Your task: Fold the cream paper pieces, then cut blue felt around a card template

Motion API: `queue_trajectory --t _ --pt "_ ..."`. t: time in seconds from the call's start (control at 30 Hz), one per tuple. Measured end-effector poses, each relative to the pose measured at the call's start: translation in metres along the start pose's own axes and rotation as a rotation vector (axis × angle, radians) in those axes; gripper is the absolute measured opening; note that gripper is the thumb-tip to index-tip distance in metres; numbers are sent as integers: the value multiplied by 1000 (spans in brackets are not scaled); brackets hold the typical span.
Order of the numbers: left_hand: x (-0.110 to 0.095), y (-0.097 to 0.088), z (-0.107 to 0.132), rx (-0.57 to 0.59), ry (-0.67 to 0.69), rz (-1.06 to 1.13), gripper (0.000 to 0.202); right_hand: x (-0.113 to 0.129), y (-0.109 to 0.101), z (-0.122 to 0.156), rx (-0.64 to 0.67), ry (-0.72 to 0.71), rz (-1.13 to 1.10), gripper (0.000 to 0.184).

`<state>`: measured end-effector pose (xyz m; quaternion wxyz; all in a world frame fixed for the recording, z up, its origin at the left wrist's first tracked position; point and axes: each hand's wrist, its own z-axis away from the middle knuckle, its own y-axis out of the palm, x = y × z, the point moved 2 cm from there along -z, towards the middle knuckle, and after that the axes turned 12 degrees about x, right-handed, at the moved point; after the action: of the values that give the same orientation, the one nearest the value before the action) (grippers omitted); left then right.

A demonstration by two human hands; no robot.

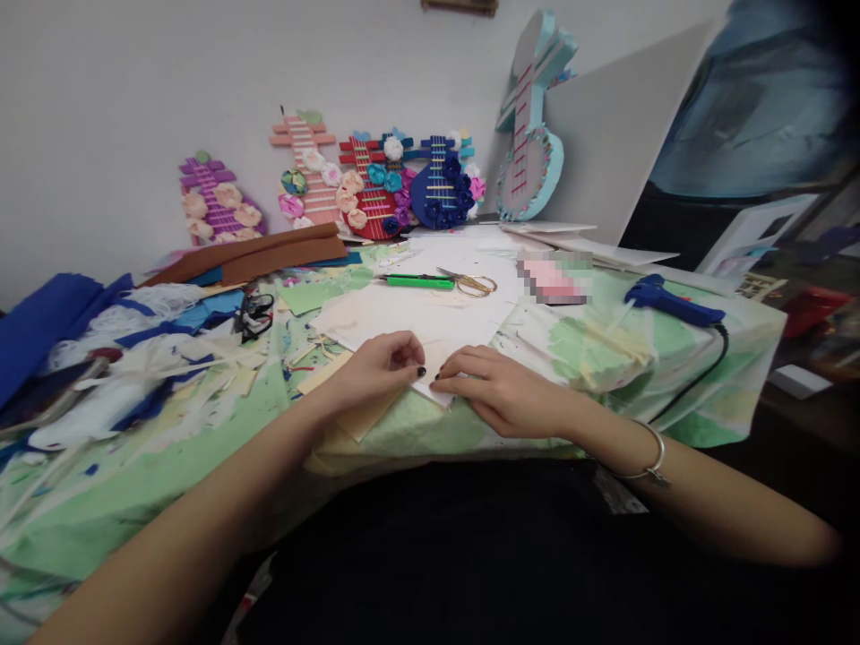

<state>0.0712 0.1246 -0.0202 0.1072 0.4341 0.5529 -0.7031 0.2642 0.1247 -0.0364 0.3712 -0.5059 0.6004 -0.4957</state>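
Note:
Close together over the near corner of a white board (363, 324) are both of my hands. My left hand (384, 365) is closed, its thumb and fingertips drawn into a pinch; anything between them is too small to make out. Facing it, my right hand (503, 390) has bent fingers gathered at the tips near the board's edge, and what they grip, if anything, cannot be told. Beyond the hands, a green cutter (420, 281) and gold-handled scissors (476, 285) lie on the board. A yellowish paper sheet (366, 419) sits under my left wrist.
A blue glue gun (675, 303) with a trailing cord lies right, near a blurred pink item (554, 278). Brown paper (269, 253), blue paper (44, 327) and scraps cover the left. Flower-decorated model instruments (366, 188) and a pale-blue one (530, 134) lean against the wall.

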Motion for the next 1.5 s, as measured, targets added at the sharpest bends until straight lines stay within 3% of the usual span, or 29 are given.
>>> queue_trajectory --t 0.2,0.5,0.87,0.97,1.07,1.17,1.3,1.5 --pt "4 1 0 -38 42 -49 12 3 -2 -3 31 49 7 38" --pt "6 -2 0 -6 65 -165 17 4 -2 -3 22 52 7 36" --pt "15 -13 -1 66 101 -41 18 4 -3 -4 23 51 0 36" --pt "19 -16 -1 38 114 -61 16 5 -2 -4 40 74 20 37" --pt "22 -18 -1 -70 118 -101 18 2 -2 -4 30 105 36 35" --pt "16 -19 3 -165 220 -243 20 -7 -4 -2 13 141 35 35" --pt "0 -8 10 -36 461 -640 23 -20 -9 2 42 132 3 34" --pt "-6 3 11 75 448 -944 37 -31 -11 5 26 125 -39 29"
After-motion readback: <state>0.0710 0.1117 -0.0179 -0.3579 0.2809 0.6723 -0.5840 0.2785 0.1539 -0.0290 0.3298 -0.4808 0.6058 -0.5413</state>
